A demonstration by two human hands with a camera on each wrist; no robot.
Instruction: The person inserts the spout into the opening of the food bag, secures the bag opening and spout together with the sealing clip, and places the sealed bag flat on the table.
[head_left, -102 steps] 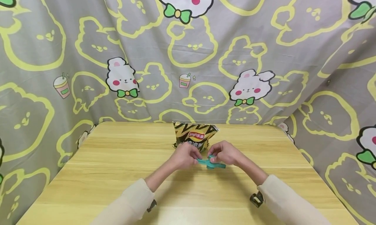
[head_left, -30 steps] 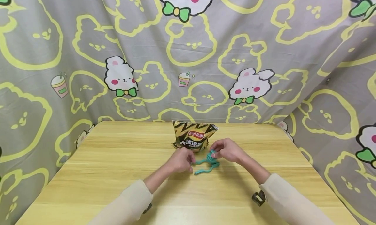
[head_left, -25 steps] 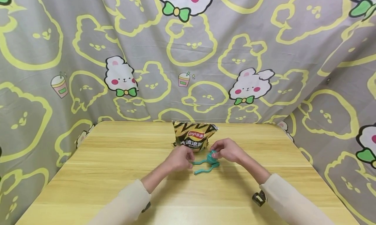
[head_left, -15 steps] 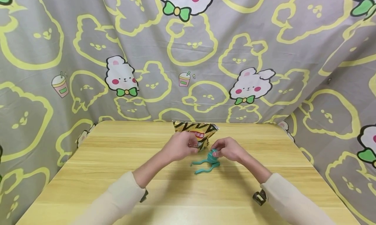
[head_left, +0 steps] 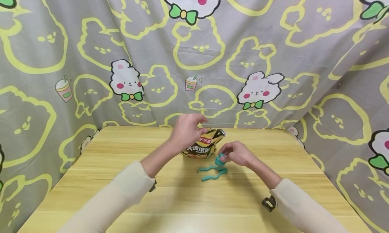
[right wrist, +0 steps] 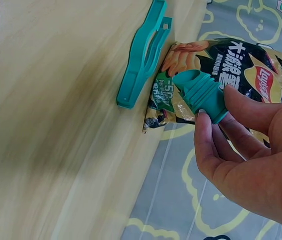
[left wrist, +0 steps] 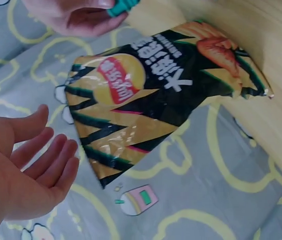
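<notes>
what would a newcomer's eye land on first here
Probably the grey curtain patterned with cartoon animals, hanging behind the wooden table. Next, the black-and-gold chip bag standing toward the table's far edge, the left grip near its top. Bright teal also stands out: a ribbed piece pinched in the right grip, near a clip lying on the table in front of the bag.

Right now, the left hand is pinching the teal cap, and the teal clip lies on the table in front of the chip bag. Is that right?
Not quite: the right hand is pinching the teal cap, as the right wrist view shows. The teal clip does lie on the table in front of the chip bag.
</notes>
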